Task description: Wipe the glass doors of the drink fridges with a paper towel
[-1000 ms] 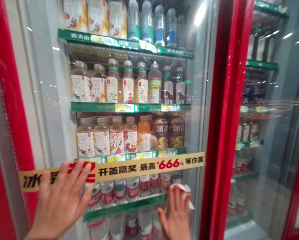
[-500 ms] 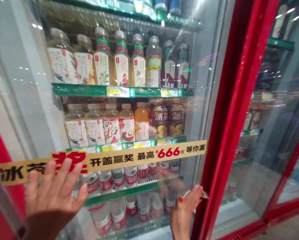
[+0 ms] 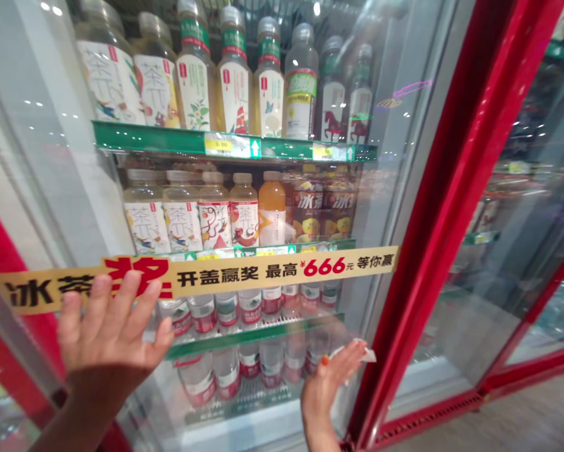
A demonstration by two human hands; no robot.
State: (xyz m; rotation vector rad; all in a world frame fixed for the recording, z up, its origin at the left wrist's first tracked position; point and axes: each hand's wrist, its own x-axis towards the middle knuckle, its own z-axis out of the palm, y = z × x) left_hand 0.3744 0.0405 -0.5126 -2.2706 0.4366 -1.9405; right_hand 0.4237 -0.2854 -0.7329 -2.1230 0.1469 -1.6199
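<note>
My left hand (image 3: 112, 326) lies with fingers spread against the glass door (image 3: 244, 433) of a drinks cooler, its fingertips over the left part of the yellow banner strip (image 3: 286, 270). Lower right, my right hand (image 3: 331, 383) presses a thin white tissue (image 3: 367, 355) to the glass near the red door frame (image 3: 433, 207). Only edges of the tissue show past the fingers; the rest is hidden under the hand. Behind the glass stand rows of drink bottles, among them an orange one (image 3: 272, 207).
Green-edged shelves (image 3: 154, 137) with price tags carry the bottles inside. To the right is another red-framed glass door (image 3: 456, 339). Reflected lights show on the glass. Grey floor (image 3: 493, 420) appears at the lower right.
My right hand with the tissue has moved left and slightly down the glass, away from the red frame. My left hand stays spread on the glass. The view has tilted downward.
</note>
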